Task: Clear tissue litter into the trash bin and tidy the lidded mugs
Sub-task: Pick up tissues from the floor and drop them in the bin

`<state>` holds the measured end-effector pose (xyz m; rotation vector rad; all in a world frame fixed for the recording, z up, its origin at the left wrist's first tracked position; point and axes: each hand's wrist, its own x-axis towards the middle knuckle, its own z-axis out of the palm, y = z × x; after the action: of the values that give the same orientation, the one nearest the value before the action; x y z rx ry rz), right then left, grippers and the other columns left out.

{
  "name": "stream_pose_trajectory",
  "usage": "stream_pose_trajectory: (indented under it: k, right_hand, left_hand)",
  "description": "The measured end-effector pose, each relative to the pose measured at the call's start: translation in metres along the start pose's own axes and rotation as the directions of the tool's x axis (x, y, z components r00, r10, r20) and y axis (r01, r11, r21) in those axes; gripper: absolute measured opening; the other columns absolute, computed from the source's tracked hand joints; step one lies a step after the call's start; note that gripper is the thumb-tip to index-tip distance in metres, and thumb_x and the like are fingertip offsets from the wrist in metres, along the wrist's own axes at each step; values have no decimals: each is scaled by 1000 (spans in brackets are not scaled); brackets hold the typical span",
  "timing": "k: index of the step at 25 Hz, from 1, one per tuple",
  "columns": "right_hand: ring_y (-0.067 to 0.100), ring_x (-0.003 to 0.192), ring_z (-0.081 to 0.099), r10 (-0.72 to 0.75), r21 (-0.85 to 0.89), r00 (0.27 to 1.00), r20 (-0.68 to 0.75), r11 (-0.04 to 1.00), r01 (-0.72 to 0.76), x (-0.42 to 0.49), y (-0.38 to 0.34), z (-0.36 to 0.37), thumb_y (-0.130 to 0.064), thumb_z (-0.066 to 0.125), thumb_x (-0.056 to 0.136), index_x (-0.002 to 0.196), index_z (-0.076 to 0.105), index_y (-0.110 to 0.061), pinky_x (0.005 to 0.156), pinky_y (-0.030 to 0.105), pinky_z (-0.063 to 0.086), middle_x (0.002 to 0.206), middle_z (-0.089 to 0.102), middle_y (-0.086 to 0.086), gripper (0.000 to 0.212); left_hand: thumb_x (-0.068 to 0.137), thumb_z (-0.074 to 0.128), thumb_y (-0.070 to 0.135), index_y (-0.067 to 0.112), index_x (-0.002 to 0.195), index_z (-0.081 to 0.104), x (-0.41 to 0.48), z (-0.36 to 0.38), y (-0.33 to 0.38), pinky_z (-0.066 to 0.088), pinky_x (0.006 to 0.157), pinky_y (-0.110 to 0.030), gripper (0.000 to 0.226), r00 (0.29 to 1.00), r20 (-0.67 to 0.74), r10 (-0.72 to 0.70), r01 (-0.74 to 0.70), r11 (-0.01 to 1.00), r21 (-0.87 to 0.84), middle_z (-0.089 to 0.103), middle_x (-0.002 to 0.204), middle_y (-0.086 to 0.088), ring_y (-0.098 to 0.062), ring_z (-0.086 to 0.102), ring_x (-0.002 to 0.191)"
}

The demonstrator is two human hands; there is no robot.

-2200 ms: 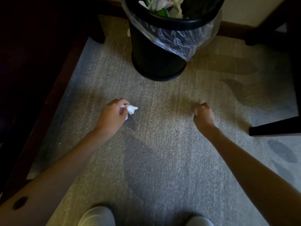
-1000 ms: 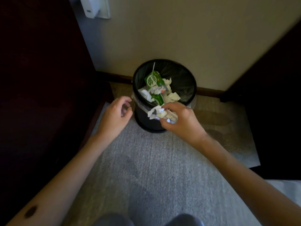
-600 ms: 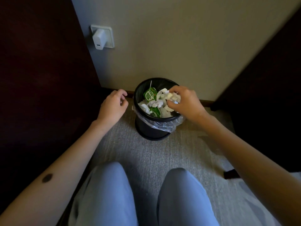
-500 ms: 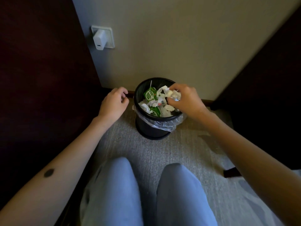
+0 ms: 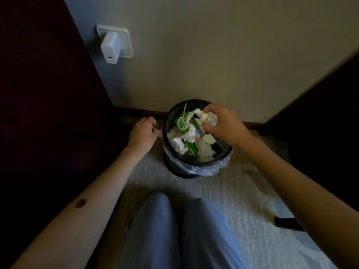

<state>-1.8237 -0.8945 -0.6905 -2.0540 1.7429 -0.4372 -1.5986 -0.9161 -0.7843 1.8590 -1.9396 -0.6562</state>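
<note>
Right hand (image 5: 223, 125) has reached over trash bin (image 5: 194, 162), pinching tissue (image 5: 210, 117); left hand (image 5: 142, 133) loosely curled.

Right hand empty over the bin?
No, the right hand pinches a crumpled tissue in its fingertips above the opening of the trash bin.

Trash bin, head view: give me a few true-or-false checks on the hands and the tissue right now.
1. The right hand grips crumpled tissue over the trash bin. True.
2. The trash bin is empty. False: it holds white tissue and green packaging.
3. The left hand rests on the bin's rim. False: it is beside the bin, off the rim.
4. A clear liner folds over the bin's rim. True.
</note>
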Motion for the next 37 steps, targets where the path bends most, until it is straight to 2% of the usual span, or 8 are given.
stream_pose_trajectory:
  k: [6, 13, 17, 20, 24, 29, 33, 37]
  right_hand:
    - [31, 91, 61, 19, 38, 1000, 15, 999, -19, 48, 41, 31, -5, 69, 75, 99, 65, -1, 76, 30, 45, 101, 64, 21, 24]
    - [25, 89, 61, 36, 61, 992, 119, 997, -44, 73, 68, 60, -4, 71, 74, 99, 66, -4, 72, 14, 37, 97, 65, 15, 26]
    - [14, 87, 55, 27, 84, 992, 120, 996, -37, 86, 69, 62, -3, 71, 74, 98, 66, -5, 73, 9, 34, 97, 65, 13, 25]
    - [10, 86, 53, 18, 60, 993, 118, 998, -26, 90, 69, 60, -3, 71, 73, 96, 66, -6, 73, 4, 33, 95, 65, 11, 24]
    - [12, 87, 52, 19, 69, 992, 125, 997, -28, 92, 68, 62, -3, 70, 74, 99, 66, -6, 73, 6, 33, 96, 64, 11, 25]
    - [14, 87, 54, 10, 87, 992, 124, 996, -21, 87, 57, 59, -4, 70, 75, 100, 65, -5, 71, 13, 35, 98, 63, 12, 25]
    - [22, 90, 58, 13, 88, 997, 78, 996, -20, 81, 59, 60, -6, 69, 76, 101, 65, -5, 68, 15, 35, 101, 62, 15, 25]
    - [30, 93, 59, 52, 60, 998, 25, 997, -54, 71, 64, 60, -7, 66, 77, 104, 64, -4, 73, 33, 46, 105, 61, 17, 28]
  left_hand:
    - [89, 47, 6, 1, 127, 44, 64, 69, -55, 42, 96, -48, 38, 976, 174, -129, 114, 989, 97, 48, 128, -24, -40, 46, 118]
    - [92, 46, 8, -1, 129, 42, 120, 136, -84, 33, 104, -42, 38, 928, 365, -70, 63, 998, 31, 44, 134, -27, -37, 42, 122]
    - [92, 48, 15, 3, 132, 42, 133, 155, -90, 35, 101, -37, 41, 947, 321, 5, -31, 997, 74, 46, 135, -24, -36, 44, 122]
    - [93, 46, 21, 5, 127, 48, 129, 166, -96, 41, 98, -18, 37, 939, 343, 7, -55, 990, 128, 48, 135, -23, -37, 46, 121]
    - [93, 47, 21, 6, 128, 48, 128, 157, -95, 42, 88, -23, 38, 921, 386, -50, -8, 989, 146, 52, 130, -23, -35, 50, 115]
    - [79, 65, 15, 9, 116, 56, 139, 92, -80, 48, 78, -43, 39, 994, 74, -77, 82, 994, -70, 57, 113, -23, -39, 56, 102]
    - [78, 67, 16, 12, 112, 57, 135, 46, -42, 45, 76, -34, 36, 995, -102, -7, -8, 990, -142, 61, 107, -18, -33, 58, 97]
    - [79, 67, 19, 14, 116, 56, 106, 8, 9, 44, 77, -30, 39, 976, -169, 134, -164, 970, -179, 63, 108, -13, -26, 59, 98]
